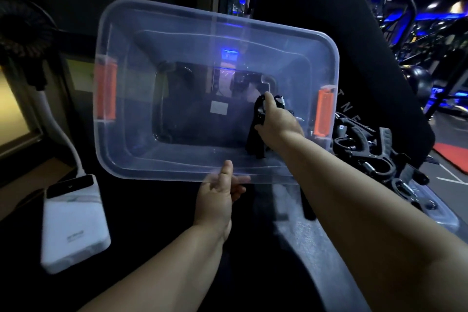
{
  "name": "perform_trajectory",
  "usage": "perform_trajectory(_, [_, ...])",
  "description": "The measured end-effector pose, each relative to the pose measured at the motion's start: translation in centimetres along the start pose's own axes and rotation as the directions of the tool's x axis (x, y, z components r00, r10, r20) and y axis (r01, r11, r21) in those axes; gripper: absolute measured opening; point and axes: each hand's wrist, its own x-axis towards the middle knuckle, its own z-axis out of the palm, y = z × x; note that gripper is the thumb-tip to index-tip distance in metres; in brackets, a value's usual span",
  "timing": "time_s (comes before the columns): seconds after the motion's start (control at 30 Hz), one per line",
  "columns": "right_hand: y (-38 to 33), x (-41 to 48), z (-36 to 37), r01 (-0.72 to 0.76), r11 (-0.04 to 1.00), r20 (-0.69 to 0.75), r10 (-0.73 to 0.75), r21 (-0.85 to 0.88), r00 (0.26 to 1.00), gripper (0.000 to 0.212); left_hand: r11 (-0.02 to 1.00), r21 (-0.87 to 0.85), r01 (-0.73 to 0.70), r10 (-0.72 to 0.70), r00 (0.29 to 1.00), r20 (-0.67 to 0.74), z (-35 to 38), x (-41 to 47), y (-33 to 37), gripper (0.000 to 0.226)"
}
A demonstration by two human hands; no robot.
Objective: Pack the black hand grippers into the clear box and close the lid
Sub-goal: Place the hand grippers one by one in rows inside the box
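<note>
**Box position.** The clear box [177, 13] is held off the desk [157, 223] and tipped so that its open mouth faces the person. The interior is thereby exposed for loading.

**Left hand.** The near rim is pinched by the left hand [220, 195], with the thumb laid on the inner face and the fingers curled behind the rim. This grip is judged to steady the box and hold the tilt while the other hand works.

**Right hand.** One black hand gripper [255, 142] is enclosed by the curled fingers of the right hand [277, 121]. The hand is inserted into the right part of the box, close to the bottom panel. The handles hang below the fist, and the spring coil shows just above it. No other gripper is seen inside the box, so packing is judged to be at its start.

**Supply.** The other hand grippers [364, 152] lie in a heap to the right of the box, just beside its right wall and within easy reach of the right hand. The heap rests partly on a clear flat panel [440, 215], presumed to be the lid. This panel lies apart from the box and would have to be cleared of grippers before closing.

**Latches.** An orange latch is fitted at the left [106, 91] and right [323, 114] short sides. Neither is engaged, as no lid is in place.

**Other items.** A white power bank [73, 225] with a white cable [73, 149] lies on the desk at the near left, well apart from the box.
</note>
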Motion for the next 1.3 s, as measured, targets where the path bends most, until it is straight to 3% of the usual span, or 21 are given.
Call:
perform_trajectory(0.2, [0.2, 1.1, 0.2, 0.071, 0.967, -0.099, -0.098, -0.245, 0.99, 0.081, 1.0, -0.009, -0.007, 0.007, 1.0, 0.004, 0.0, 0.1, 0.0, 0.027])
perform_trajectory(0.37, [1.0, 1.8, -0.1, 0.103, 0.866, -0.162, -0.206, -0.49, 0.965, 0.075, 1.0, 0.004, -0.005, 0.005, 1.0, 0.014, -0.1, 0.1, -0.1, 0.033])
perform_trajectory(0.57, [1.5, 2.7, 0.5, 0.136, 0.864, -0.065, -0.191, -0.485, 0.979, 0.085, 1.0, 0.019, -0.006, 0.005, 1.0, 0.005, 0.0, 0.1, -0.1, 0.04])
perform_trajectory(0.8, [0.4, 2.9, 1.5, 0.199, 0.793, -0.038, -0.269, -0.576, 0.962, 0.076, 1.0, 0.0, -0.019, 0.019, 1.0, -0.009, 0.2, 0.1, -0.2, 0.03])
perform_trajectory(0.97, [-0.3, 3.4, 2.7, 0.155, 0.788, -0.033, -0.216, -0.596, 0.976, 0.098, 1.0, -0.005, -0.014, 0.014, 1.0, -0.013, 0.3, 0.2, -0.3, 0.027])
perform_trajectory(1.3, [-1.1, 4.4, 3.9, 0.093, 0.721, -0.016, -0.144, -0.687, 0.989, 0.117, 1.0, -0.018, -0.016, 0.016, 1.0, 0.002, 0.3, 0.1, -0.2, 0.025])
